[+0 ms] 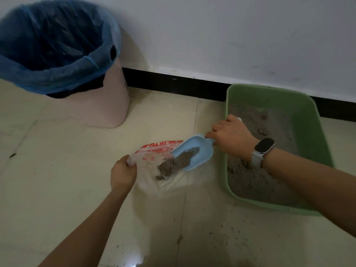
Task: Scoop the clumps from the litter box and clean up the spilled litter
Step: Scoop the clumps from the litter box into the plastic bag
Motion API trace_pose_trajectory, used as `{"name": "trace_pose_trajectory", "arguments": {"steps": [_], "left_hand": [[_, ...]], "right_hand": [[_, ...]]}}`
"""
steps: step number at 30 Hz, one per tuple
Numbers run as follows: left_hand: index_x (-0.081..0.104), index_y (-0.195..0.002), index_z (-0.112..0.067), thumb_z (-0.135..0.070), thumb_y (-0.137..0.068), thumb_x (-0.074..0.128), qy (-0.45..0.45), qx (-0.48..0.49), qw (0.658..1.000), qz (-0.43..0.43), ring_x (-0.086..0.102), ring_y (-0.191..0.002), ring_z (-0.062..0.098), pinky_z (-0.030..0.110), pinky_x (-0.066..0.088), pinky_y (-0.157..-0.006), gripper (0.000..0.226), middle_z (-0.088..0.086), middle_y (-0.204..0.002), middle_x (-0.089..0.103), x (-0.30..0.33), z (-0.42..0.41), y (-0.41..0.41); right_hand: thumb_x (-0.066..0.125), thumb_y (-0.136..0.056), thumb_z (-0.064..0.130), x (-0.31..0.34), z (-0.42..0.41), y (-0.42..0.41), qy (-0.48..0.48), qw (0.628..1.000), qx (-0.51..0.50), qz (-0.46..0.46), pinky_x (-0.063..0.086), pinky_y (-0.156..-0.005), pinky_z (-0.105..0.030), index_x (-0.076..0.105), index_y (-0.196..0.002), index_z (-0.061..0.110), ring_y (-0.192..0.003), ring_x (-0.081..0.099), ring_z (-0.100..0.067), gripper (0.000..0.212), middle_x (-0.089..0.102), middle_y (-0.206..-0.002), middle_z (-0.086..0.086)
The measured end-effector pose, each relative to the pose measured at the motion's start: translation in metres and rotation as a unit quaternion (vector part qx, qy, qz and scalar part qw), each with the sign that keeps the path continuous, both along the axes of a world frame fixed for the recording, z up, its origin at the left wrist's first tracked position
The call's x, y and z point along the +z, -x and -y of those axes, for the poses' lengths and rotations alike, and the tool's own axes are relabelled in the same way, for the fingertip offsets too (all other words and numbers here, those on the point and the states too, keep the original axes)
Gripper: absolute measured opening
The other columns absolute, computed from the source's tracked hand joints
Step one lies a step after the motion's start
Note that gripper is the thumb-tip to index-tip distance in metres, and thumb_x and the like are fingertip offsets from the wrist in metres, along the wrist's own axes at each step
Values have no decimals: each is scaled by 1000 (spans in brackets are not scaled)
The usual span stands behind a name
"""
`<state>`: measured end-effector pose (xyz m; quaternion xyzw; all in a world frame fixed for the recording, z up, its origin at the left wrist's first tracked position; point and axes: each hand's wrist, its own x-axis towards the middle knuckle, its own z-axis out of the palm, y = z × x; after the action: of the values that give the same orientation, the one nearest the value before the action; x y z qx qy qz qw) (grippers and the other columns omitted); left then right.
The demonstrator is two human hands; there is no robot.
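Your right hand (230, 134) is gripping the handle of the blue scoop (194, 153), fingers curled around it, tilting grey litter (177, 161) into the clear plastic bag (165, 182) on the floor. Your left hand (123, 173) is pinching the bag's edge open. The green litter box (269, 93) is sitting just to the right, by the wall.

Smooth plastic scoop (194, 153), grainy grey litter (256, 182), thin crinkled bag (154, 182), seemingly glossy floor tiles (77, 170).

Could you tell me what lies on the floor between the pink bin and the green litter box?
In the head view, the plastic bag lies there, with the blue scoop tipping litter into it.
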<state>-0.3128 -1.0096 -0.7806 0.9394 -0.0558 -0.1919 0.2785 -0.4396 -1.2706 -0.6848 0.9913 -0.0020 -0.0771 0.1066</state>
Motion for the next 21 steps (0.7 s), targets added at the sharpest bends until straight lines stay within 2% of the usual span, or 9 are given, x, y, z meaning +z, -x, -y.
{"name": "trace_pose_trajectory", "arguments": {"steps": [2,4,5,6,8,11,14,17,21], "left_hand": [[57,-80,-6,-11,-87,49,0,7,1000,10,57,-81,38,29,35,-64,12,17,-78,59,1,-2,3],[55,-78,-6,-11,-84,50,-4,14,1000,13,57,-79,39,34,41,-63,9,17,-77,57,5,-1,5],[58,-88,-5,-12,-84,51,-9,14,1000,13,57,-82,40,38,45,-68,10,19,-86,58,7,0,6],[60,-105,-6,-14,-84,53,-21,14,1000,9,56,-91,40,42,46,-76,24,21,-100,57,9,1,7],[43,-135,-11,-20,-86,54,-55,14,998,10,49,-111,37,44,40,-92,51,19,-125,46,13,6,11],[33,-141,-15,-26,-85,55,-129,-22,990,53,31,-127,34,48,25,-103,61,15,-137,35,20,20,22],[34,-140,-18,-27,-83,57,-145,-56,985,74,23,-131,32,51,14,-108,62,13,-141,32,23,35,33],[40,-137,-16,-26,-81,58,-136,-97,981,102,22,-133,32,55,9,-108,60,14,-142,31,26,53,42],[40,-138,-13,-34,-79,43,-60,-160,981,88,26,-131,34,50,17,-108,62,16,-142,32,40,90,55]], "right_hand": [[73,-70,18,0,-2,0,43,999,12,-9,33,-66,-27,70,-93,22,-65,56,-19,23,61,-70,1],[73,-65,19,2,-7,2,96,995,30,-16,39,-63,-26,71,-83,22,-60,54,-16,18,58,-64,3],[72,-62,18,2,-8,3,109,993,50,0,40,-61,-25,70,-76,20,-56,52,-16,14,55,-60,3],[68,-62,17,3,-10,5,124,990,69,18,40,-59,-26,69,-71,19,-54,50,-16,10,54,-58,3],[58,-66,14,4,-10,10,160,980,100,57,38,-59,-28,67,-71,16,-55,48,-17,10,53,-59,1],[52,-71,10,13,0,18,165,969,110,146,37,-62,-31,67,-78,14,-57,49,-19,16,54,-63,-1],[57,-69,6,26,19,27,137,970,47,194,36,-63,-31,68,-86,15,-58,51,-22,22,57,-65,-2],[68,-68,7,35,35,50,75,970,-46,228,25,-63,-32,67,-96,12,-58,54,-23,28,60,-70,-6],[75,-74,14,35,53,97,-13,941,-216,261,36,-47,-25,66,-99,7,-48,55,-27,28,61,-69,-10]]}}
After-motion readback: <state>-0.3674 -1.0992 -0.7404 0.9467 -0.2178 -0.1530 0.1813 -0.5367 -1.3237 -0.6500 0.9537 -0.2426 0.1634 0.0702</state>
